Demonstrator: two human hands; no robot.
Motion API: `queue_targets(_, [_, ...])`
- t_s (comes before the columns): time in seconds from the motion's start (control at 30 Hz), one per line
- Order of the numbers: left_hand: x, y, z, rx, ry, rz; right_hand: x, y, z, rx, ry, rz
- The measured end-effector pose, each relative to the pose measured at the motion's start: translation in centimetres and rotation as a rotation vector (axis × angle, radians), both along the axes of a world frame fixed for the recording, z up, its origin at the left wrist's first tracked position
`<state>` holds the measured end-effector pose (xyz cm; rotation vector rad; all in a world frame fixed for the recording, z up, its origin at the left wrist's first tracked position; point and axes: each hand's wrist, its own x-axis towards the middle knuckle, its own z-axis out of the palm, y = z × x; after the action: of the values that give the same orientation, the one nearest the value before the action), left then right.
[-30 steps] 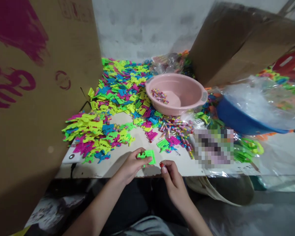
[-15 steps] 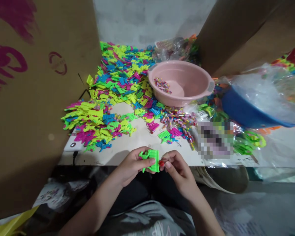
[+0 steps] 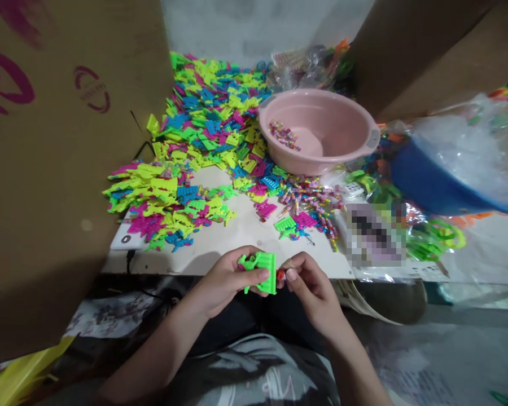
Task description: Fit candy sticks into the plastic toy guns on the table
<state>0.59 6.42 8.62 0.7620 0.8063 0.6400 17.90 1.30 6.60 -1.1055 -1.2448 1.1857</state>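
My left hand (image 3: 232,279) is closed around a bright green plastic toy piece (image 3: 266,272), thumb pressed on its face. The piece has a ribbed, block-like right end and a small figure shape at its left. My right hand (image 3: 307,285) pinches a small red piece with a clear part (image 3: 281,275), close against the green toy's right edge. Whether the two touch I cannot tell. Both hands are just off the table's front edge, over my lap. Behind them on the table lie loose green and pink toy pieces (image 3: 285,225) and many small candy-coloured tubes (image 3: 311,194).
A large heap of coloured toy pieces (image 3: 211,113) covers the back left, with a smaller pile (image 3: 161,197) nearer. A pink basin (image 3: 322,163) holds a few tubes. At right are a blue basin (image 3: 432,180) and plastic bags. Cardboard boxes (image 3: 84,186) flank the table.
The view has shifted slightly, so the table appears higher. My right hand still pinches the red piece beside the green toy, its fingers slightly shifted. My left hand keeps its hold.
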Motion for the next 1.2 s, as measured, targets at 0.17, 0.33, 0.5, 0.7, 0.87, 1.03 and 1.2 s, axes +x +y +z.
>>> queue_targets(0.17, [-0.2, -0.7, -0.2, 0.307, 0.284, 0.072, -0.1, -0.5, -0.1, 0.098, -0.179, -0.082])
queue_targets(0.33, [-0.1, -1.4, -0.2, 0.629, 0.449, 0.126, -0.2, -1.2, 0.7, 0.243, -0.489, -0.176])
queue_targets(0.5, [0.6, -2.6, -0.8, 0.875, 0.490, 0.275, -1.1, -1.4, 1.2, 0.423, -0.811, -0.275])
queue_targets(0.7, [0.1, -3.0, -0.9, 0.964, 0.471, 0.244, -1.2, -1.7, 0.9, 0.461, -0.822, -0.217])
queue_targets(0.87, [-1.3, -2.6, -0.9, 0.964, 0.377, 0.016, 0.2, -2.1, 2.5, 0.444, -0.732, 0.055])
queue_targets(1.03, [-1.4, -2.0, -1.3, 0.900, 0.555, -0.021, 0.7, -0.4, 1.7, 0.249, -0.640, 0.117])
queue_targets(1.2, [-4.5, 2.9, -0.3, 1.204, 0.911, 0.285, 3.5, 3.7, -3.5, 0.233, -0.937, -0.199])
